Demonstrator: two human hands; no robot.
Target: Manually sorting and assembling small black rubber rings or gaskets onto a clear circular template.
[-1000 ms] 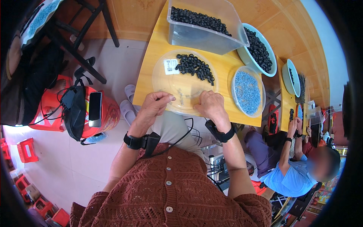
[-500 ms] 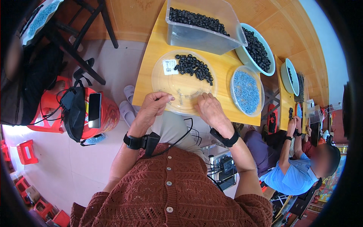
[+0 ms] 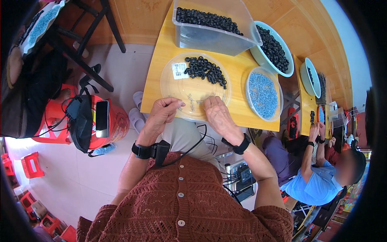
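Observation:
A round clear plastic tray (image 3: 169, 89) lies on the table in front of me. Small black ring-shaped parts (image 3: 205, 71) are heaped at its far side, and thin silvery metal pieces (image 3: 192, 105) are scattered near its front. My left hand (image 3: 164, 113) is over the tray's near left edge, thumb and forefinger pinched together; something tiny shows at the tips, too small to name. Over the near right of the tray, my right hand (image 3: 219, 115) points its bunched fingers down beside the metal pieces. Its fingertips are partly hidden, so what they hold cannot be made out.
Behind the tray stands a clear bin (image 3: 213, 38) of black parts. A pale green basin (image 3: 266, 62) of them and a round tub of small bluish pieces (image 3: 263, 94) are at the right. A red stool (image 3: 117, 117) is left; a co-worker in blue (image 3: 312, 185) sits right.
My right hand has shifted a little left across the tray, closer to my left hand. The left hand keeps its pinch in nearly the same place.

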